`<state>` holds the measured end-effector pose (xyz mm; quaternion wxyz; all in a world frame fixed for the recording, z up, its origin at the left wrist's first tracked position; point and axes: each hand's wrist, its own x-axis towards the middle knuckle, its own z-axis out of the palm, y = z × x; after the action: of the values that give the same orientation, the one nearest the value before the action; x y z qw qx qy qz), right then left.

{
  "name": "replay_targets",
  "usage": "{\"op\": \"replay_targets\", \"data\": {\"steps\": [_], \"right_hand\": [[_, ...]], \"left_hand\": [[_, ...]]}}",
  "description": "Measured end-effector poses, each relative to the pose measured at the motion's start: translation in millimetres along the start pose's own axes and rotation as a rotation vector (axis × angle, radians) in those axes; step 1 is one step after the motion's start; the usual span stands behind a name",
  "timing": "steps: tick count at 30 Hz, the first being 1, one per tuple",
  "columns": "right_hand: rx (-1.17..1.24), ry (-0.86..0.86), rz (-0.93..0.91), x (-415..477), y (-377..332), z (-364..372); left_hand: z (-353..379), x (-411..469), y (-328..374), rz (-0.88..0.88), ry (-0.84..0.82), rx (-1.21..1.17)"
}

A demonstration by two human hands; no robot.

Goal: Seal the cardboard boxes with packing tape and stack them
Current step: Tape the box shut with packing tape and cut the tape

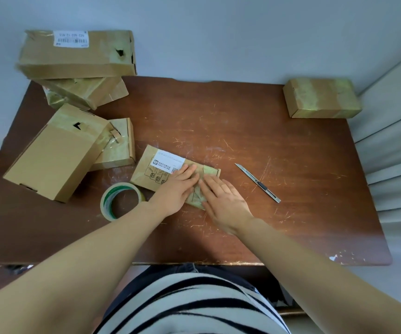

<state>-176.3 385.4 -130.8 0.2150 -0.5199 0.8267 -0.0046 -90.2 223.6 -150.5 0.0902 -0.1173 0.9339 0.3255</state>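
Boxes (74,56) lie piled well left of the small box (156,169) on the counter (242,131). A tape roll (120,201) sits just left of that small box. The left hand (175,189) and right hand (223,201) press flat on it, fingers (186,172) straight, gripping nothing. A knife (258,183) lies just right of it, a taped box (322,97) far right.

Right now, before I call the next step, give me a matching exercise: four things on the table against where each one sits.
Things:
1. tape roll
2. utility knife
3. labelled flat box
4. lone taped box

Places:
A. far right corner
B. under the left hand and right hand
C. to the right of the right hand
D. just left of the left hand

Pairs: 1-D, 2-C, 3-B, 4-A
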Motion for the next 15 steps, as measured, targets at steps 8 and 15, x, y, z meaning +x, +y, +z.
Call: {"op": "replay_targets", "data": {"steps": [8, 15], "right_hand": [[-0.027, 0.026, -0.118, 0, -17, -8], [-0.049, -0.082, -0.097, 11, -9, -10]], "left_hand": [[-45, -33, 0, -0.264, 0.508, -0.209], [-54, -90, -30, -0.677, 0.097, 0.099]]}}
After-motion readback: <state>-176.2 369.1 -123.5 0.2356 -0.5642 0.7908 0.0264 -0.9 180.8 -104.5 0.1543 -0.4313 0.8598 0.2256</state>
